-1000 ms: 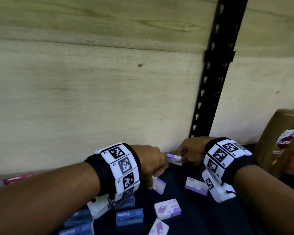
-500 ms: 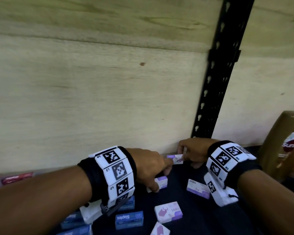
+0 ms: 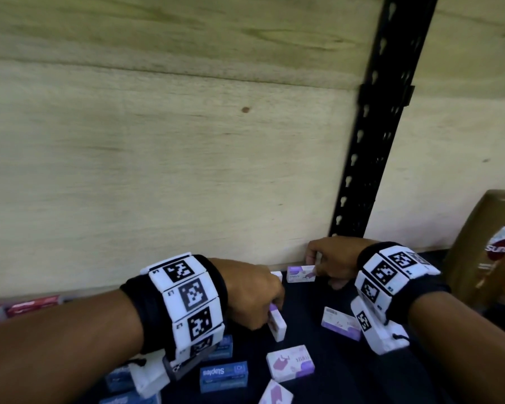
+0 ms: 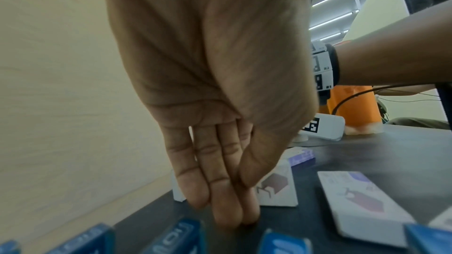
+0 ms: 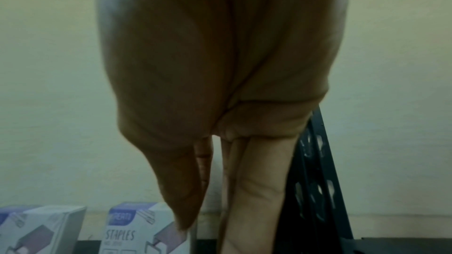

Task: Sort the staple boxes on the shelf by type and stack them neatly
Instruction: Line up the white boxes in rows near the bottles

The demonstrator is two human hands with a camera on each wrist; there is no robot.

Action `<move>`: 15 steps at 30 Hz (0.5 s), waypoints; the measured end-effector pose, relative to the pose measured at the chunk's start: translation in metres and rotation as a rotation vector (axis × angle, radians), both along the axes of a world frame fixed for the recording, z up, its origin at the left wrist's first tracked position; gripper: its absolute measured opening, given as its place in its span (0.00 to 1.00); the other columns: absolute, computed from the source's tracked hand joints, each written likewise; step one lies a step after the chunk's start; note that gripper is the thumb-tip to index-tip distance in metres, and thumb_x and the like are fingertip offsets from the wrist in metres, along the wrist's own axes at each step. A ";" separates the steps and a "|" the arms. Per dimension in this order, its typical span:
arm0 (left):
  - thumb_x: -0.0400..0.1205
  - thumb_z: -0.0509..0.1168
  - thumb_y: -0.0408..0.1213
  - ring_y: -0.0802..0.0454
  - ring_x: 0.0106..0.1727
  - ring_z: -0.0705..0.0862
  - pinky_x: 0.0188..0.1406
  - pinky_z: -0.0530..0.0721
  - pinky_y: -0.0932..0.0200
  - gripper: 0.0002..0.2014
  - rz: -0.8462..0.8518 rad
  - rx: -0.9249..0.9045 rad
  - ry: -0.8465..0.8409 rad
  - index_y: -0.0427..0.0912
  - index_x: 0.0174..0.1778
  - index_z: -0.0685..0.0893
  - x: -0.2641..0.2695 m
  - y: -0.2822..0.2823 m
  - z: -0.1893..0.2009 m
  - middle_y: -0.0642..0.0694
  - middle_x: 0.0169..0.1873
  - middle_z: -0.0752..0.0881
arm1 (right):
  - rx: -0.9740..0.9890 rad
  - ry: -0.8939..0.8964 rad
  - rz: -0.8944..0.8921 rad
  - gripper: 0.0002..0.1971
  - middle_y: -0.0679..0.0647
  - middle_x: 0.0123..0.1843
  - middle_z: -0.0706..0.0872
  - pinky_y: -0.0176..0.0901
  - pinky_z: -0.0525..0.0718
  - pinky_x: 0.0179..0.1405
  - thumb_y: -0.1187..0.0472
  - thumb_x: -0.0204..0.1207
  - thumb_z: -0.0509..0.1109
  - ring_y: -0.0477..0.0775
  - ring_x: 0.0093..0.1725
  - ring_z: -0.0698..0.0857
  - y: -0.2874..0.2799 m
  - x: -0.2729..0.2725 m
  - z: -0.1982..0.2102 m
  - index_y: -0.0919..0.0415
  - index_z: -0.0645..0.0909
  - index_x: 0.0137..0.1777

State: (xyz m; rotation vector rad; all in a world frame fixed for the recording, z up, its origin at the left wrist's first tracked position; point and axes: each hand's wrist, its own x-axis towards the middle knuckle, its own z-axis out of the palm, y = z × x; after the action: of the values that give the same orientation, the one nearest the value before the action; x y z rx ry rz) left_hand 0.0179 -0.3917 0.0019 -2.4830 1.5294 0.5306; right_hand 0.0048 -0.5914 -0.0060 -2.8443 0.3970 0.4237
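Now the right hand (image 3: pixel 331 259) pinches a purple box (image 3: pixel 301 273) by the back wall (image 3: pixel 158 170) — the left hand (image 3: pixel 254 290) holds another box (image 3: pixel 277 325) up on its end. They look light and stiff — grab the short sides.

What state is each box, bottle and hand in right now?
Left hand: pinches a white-purple box, tilted on edge.
Right hand: holds another white-purple box upright against the back wall.
Loose white-purple boxes: lying flat, scattered.
Blue boxes: lying flat.
Brown bottle: upright.
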 end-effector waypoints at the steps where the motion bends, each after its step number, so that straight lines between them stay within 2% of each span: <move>1: 0.84 0.61 0.36 0.49 0.48 0.84 0.54 0.87 0.50 0.15 0.006 -0.008 -0.014 0.45 0.65 0.83 0.001 0.000 -0.001 0.53 0.39 0.81 | -0.004 0.006 -0.004 0.06 0.46 0.42 0.83 0.48 0.90 0.48 0.59 0.82 0.70 0.48 0.31 0.85 0.000 -0.001 0.000 0.52 0.79 0.57; 4: 0.85 0.66 0.43 0.49 0.42 0.83 0.45 0.86 0.51 0.10 0.022 -0.039 -0.062 0.42 0.55 0.86 0.005 0.000 -0.004 0.55 0.31 0.78 | -0.069 0.034 -0.003 0.07 0.52 0.44 0.89 0.49 0.89 0.49 0.57 0.82 0.69 0.51 0.34 0.88 0.000 -0.004 0.001 0.55 0.80 0.57; 6: 0.85 0.66 0.47 0.49 0.38 0.79 0.34 0.77 0.55 0.10 0.036 -0.049 -0.121 0.44 0.48 0.83 0.004 0.000 -0.003 0.55 0.30 0.74 | -0.095 0.024 -0.018 0.11 0.58 0.47 0.92 0.52 0.90 0.49 0.55 0.82 0.70 0.54 0.36 0.89 -0.001 -0.007 0.003 0.62 0.84 0.58; 8: 0.84 0.65 0.51 0.49 0.38 0.77 0.34 0.71 0.57 0.11 0.039 -0.047 -0.185 0.48 0.50 0.84 0.003 0.002 -0.003 0.55 0.31 0.71 | -0.139 0.031 -0.020 0.12 0.59 0.47 0.91 0.52 0.90 0.44 0.54 0.81 0.70 0.55 0.35 0.87 0.001 -0.011 0.006 0.65 0.84 0.53; 10: 0.83 0.66 0.53 0.48 0.41 0.78 0.37 0.73 0.56 0.11 0.044 -0.032 -0.222 0.50 0.50 0.84 0.002 0.004 -0.003 0.53 0.33 0.73 | -0.214 0.086 -0.004 0.14 0.53 0.36 0.83 0.46 0.84 0.35 0.54 0.83 0.68 0.52 0.31 0.80 0.003 -0.015 0.009 0.63 0.78 0.40; 12: 0.82 0.67 0.53 0.47 0.43 0.79 0.39 0.74 0.55 0.11 0.066 -0.006 -0.232 0.50 0.50 0.85 0.001 0.005 -0.003 0.51 0.38 0.76 | -0.230 0.124 -0.035 0.19 0.48 0.22 0.76 0.42 0.76 0.32 0.52 0.83 0.68 0.49 0.27 0.73 0.006 -0.020 0.012 0.57 0.71 0.32; 13: 0.82 0.67 0.52 0.47 0.45 0.81 0.40 0.75 0.55 0.11 0.081 0.010 -0.233 0.49 0.52 0.85 0.000 0.005 -0.003 0.51 0.40 0.77 | -0.219 0.151 -0.051 0.20 0.45 0.16 0.75 0.42 0.77 0.34 0.51 0.81 0.70 0.49 0.26 0.73 0.009 -0.023 0.014 0.56 0.70 0.31; 14: 0.83 0.67 0.51 0.46 0.47 0.82 0.40 0.75 0.55 0.12 0.096 0.026 -0.235 0.48 0.54 0.86 -0.001 0.005 -0.003 0.50 0.41 0.77 | -0.203 0.185 -0.047 0.19 0.44 0.13 0.75 0.43 0.79 0.38 0.49 0.80 0.71 0.50 0.26 0.75 0.011 -0.026 0.017 0.57 0.73 0.32; 15: 0.83 0.67 0.50 0.45 0.49 0.83 0.41 0.75 0.55 0.12 0.107 0.036 -0.237 0.47 0.56 0.86 -0.002 0.005 -0.003 0.50 0.41 0.76 | -0.193 0.220 -0.033 0.17 0.44 0.17 0.79 0.44 0.82 0.43 0.47 0.78 0.73 0.50 0.28 0.78 0.015 -0.029 0.020 0.58 0.78 0.35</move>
State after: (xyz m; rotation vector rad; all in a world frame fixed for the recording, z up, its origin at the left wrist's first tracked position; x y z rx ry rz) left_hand 0.0158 -0.3867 -0.0010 -2.5058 1.2936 0.2644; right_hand -0.0242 -0.5768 0.0142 -2.9799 0.5522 0.7332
